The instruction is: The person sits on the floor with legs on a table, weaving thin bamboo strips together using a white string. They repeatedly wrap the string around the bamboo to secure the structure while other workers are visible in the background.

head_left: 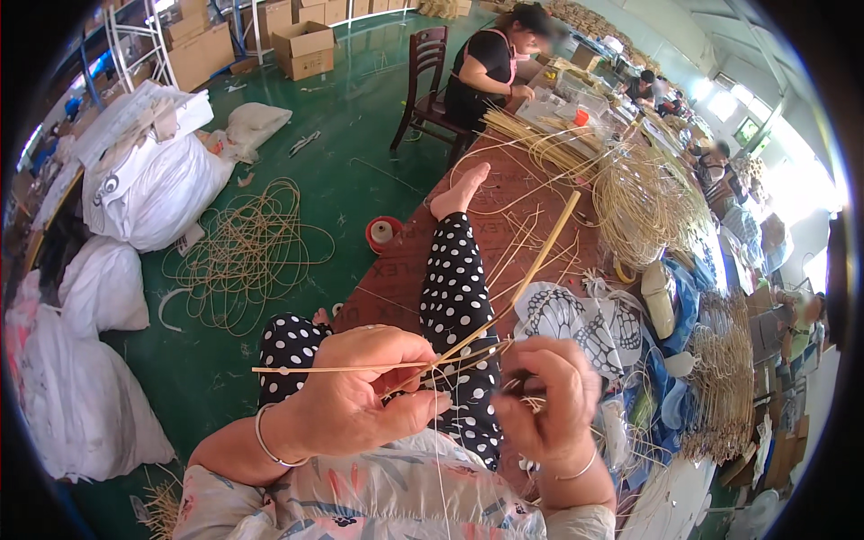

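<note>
My left hand (355,391) is closed in a pinch on thin bamboo strips (310,369) where they cross in front of my lap. One strip sticks out to the left past the wrist. A longer, wider bamboo strip (545,252) slants up and away to the right from the same crossing. White thread (440,472) hangs down from there over my patterned top. Just right of the crossing, my right hand (556,396) is smeared by motion, its fingers curled round something dark that I cannot make out.
Butterfly-wing printed sheets (562,319) and bundled bamboo strips (643,202) lie to my right. A loose tangle of strips (247,243) and a red spool holder (384,234) rest on the green floor. White sacks (148,193) stand left. A person (490,72) sits working at the far table.
</note>
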`<move>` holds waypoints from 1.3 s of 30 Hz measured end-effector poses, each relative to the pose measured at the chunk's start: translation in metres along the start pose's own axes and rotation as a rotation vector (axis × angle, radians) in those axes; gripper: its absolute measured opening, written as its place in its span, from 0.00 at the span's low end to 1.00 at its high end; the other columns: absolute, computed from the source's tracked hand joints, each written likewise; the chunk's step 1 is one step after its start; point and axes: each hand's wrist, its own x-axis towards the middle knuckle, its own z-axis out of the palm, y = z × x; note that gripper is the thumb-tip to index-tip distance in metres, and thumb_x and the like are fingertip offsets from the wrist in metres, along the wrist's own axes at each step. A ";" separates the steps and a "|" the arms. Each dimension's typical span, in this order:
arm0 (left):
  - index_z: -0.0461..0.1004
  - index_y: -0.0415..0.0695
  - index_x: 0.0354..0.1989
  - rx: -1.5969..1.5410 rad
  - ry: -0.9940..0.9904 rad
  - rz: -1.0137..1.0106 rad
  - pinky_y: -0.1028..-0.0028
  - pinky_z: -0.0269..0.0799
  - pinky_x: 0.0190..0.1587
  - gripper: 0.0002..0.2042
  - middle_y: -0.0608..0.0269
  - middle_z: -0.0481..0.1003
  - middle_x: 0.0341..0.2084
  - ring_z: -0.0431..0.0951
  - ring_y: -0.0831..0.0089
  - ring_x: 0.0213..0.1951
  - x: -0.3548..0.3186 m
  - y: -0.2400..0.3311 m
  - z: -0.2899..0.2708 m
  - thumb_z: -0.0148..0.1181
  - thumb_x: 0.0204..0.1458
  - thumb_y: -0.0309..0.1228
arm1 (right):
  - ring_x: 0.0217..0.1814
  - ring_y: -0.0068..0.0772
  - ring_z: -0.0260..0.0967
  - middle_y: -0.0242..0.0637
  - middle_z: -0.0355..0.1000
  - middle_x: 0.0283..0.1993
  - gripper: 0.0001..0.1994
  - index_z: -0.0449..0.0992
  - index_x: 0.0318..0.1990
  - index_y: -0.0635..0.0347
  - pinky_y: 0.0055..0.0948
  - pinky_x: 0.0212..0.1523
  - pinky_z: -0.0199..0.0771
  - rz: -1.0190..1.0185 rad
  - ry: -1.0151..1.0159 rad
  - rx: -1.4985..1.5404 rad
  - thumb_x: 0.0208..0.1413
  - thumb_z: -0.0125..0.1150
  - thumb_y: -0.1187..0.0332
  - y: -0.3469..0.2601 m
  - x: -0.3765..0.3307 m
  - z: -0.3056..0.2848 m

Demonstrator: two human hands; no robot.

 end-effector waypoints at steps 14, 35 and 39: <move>0.70 0.33 0.35 -0.176 -0.040 -0.099 0.86 0.60 0.22 0.14 0.68 0.68 0.22 0.63 0.87 0.23 -0.002 0.000 0.009 0.64 0.39 0.24 | 0.26 0.23 0.61 0.29 0.62 0.30 0.14 0.73 0.31 0.60 0.19 0.17 0.58 -0.469 -0.003 -0.266 0.29 0.61 0.71 0.000 0.028 0.010; 0.70 0.34 0.35 0.237 -0.118 -0.337 0.81 0.66 0.24 0.08 0.64 0.72 0.22 0.70 0.83 0.24 -0.059 -0.086 -0.016 0.55 0.46 0.24 | 0.20 0.39 0.65 0.38 0.65 0.18 0.08 0.70 0.23 0.63 0.30 0.21 0.64 0.154 -0.184 0.152 0.35 0.65 0.74 0.073 0.003 0.054; 0.72 0.36 0.29 0.266 0.074 -0.549 0.81 0.65 0.21 0.03 0.67 0.69 0.14 0.69 0.82 0.18 -0.096 -0.100 -0.021 0.54 0.46 0.23 | 0.24 0.31 0.68 0.39 0.70 0.25 0.09 0.72 0.31 0.66 0.27 0.26 0.68 0.449 -0.212 0.451 0.41 0.62 0.72 0.092 -0.009 0.074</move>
